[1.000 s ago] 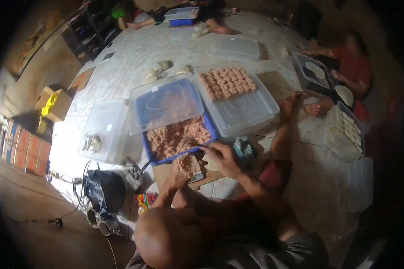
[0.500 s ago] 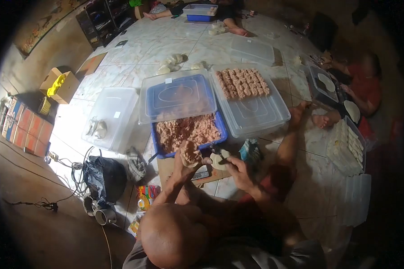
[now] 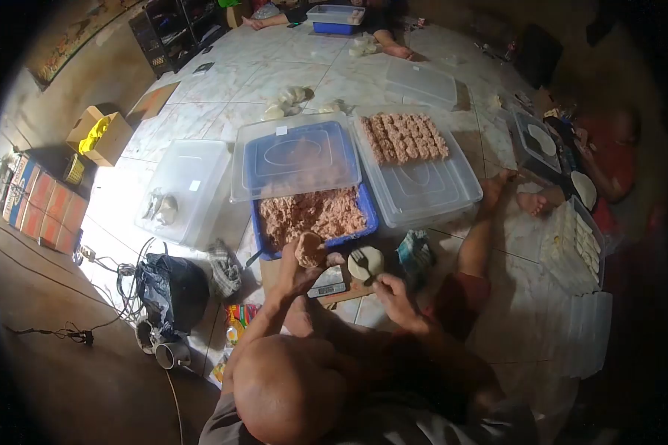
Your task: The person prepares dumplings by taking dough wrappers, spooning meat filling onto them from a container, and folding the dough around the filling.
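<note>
My left hand (image 3: 297, 276) is closed around a meat-filled dough wrapper (image 3: 309, 248), held over the near edge of a blue tub (image 3: 372, 211) of pink minced meat (image 3: 312, 215). Gripped in my right hand (image 3: 395, 294) is a fork (image 3: 361, 261), its tines over a pale round disc that looks like a dough wrapper (image 3: 375, 259). Between and below my hands a small digital scale (image 3: 326, 283) sits on cardboard. A clear lid (image 3: 297, 152) covers the far part of the tub.
Rows of meat portions (image 3: 402, 137) lie on a clear lidded box (image 3: 423, 196). To the left are another clear box (image 3: 193, 163) and a black plastic bag (image 3: 171, 293); a checked cloth (image 3: 414, 252) lies right. A co-worker in a red shirt (image 3: 608, 156) sits at the right.
My right hand has drawn slightly down and away from my left, leaving the fork over the pale disc. The left hand has turned the filled wrapper, staying near the tub.
</note>
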